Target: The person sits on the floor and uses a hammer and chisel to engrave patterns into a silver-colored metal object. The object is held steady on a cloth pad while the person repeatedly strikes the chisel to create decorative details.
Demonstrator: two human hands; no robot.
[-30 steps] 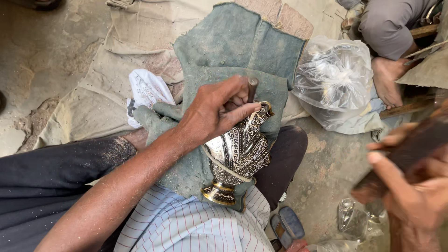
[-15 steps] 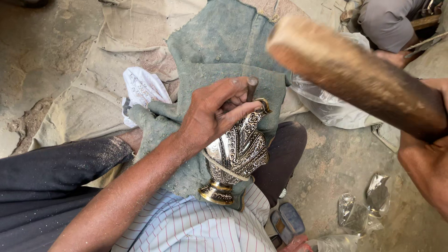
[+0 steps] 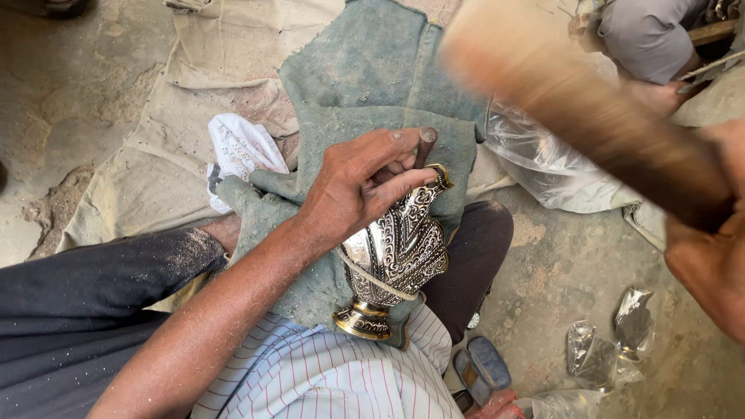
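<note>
Swinging closer now, the wooden mallet (image 3: 590,116) has come up big and blurry over the vase since a moment ago.

Under everything lies a green cloth (image 3: 372,70), spread over the person's lap and the ground. On it rests the shiny silver vase (image 3: 396,256), lying tilted with its gold foot toward the striped shirt. The right hand (image 3: 710,264) is closed tight around the mallet handle. The left hand (image 3: 361,186) presses on the vase's top, fingers pinched shut around a small metal punch (image 3: 424,145).
</note>
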